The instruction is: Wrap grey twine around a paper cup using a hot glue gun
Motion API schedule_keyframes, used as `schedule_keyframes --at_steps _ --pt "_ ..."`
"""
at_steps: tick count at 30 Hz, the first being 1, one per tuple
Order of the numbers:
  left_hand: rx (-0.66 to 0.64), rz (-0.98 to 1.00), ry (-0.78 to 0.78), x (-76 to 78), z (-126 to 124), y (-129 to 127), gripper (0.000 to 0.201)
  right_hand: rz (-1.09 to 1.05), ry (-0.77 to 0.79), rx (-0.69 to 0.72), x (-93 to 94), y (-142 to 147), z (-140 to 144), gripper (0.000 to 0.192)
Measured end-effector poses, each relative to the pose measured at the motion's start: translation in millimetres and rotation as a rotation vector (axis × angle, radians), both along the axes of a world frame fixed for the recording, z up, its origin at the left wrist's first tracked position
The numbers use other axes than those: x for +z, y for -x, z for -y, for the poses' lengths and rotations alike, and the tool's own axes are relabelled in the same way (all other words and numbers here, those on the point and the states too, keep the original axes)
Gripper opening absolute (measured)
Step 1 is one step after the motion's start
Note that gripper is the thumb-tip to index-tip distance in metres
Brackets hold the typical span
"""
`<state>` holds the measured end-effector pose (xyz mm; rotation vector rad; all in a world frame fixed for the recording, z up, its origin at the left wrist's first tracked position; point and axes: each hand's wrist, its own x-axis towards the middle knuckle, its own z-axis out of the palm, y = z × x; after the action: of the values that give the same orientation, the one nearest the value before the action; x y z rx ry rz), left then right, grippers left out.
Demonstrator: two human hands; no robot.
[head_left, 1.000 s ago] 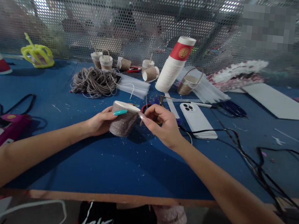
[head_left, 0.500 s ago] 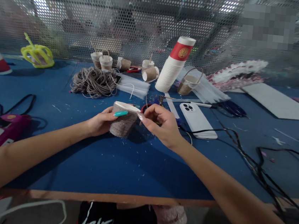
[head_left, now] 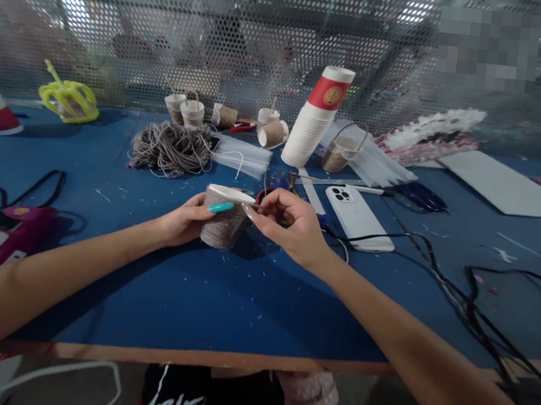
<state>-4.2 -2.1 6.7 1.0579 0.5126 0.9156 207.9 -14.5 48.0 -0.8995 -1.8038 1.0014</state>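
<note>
Left grip: left hand (head_left: 182,220) is closed around the twine-wrapped cup (head_left: 224,218), thumb with a teal nail laid across the upper wall, remaining digits behind the cup.
Right grip: right hand (head_left: 292,225) is pinched at the cup's right rim, thumb and forefinger tips touching the wall just under the white lip; whether a loose strand sits in the pinch cannot be told.
Cup position: held just above the tabletop (head_left: 222,294), near its middle, tilted slightly with the white opening facing up and away; grey-brown twine covers the wall from base to lip.
Directly behind cup: a red ring-shaped item (head_left: 262,195), partly hidden by the right hand; identity cannot be told.
Right of hands: white phone (head_left: 358,217) lying face down, a black cable (head_left: 442,272) running across the tabletop beside it.
Rear left: loose twine bundle (head_left: 170,147), with clear plastic strips (head_left: 241,155) just beside it.
Rear centre: stack of paper cups (head_left: 316,120), leaning, top cup red-banded; several small wrapped cups (head_left: 190,111) near the mesh screen (head_left: 249,39).
Rear right: small basket cup with handle (head_left: 341,152); white board (head_left: 504,185) flat on the tabletop.
Far left: yellow plastic item (head_left: 68,101); magenta tool (head_left: 10,236) near the edge.
Surface: blue tabletop scattered with small trimmings.
</note>
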Motion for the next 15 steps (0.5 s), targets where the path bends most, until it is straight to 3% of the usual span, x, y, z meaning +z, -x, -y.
schedule_keyframes --at_steps 15 --pt "-0.018 0.001 -0.006 -3.3 -2.1 1.4 0.071 -0.026 0.015 0.012 -2.6 1.1 -0.5 0.031"
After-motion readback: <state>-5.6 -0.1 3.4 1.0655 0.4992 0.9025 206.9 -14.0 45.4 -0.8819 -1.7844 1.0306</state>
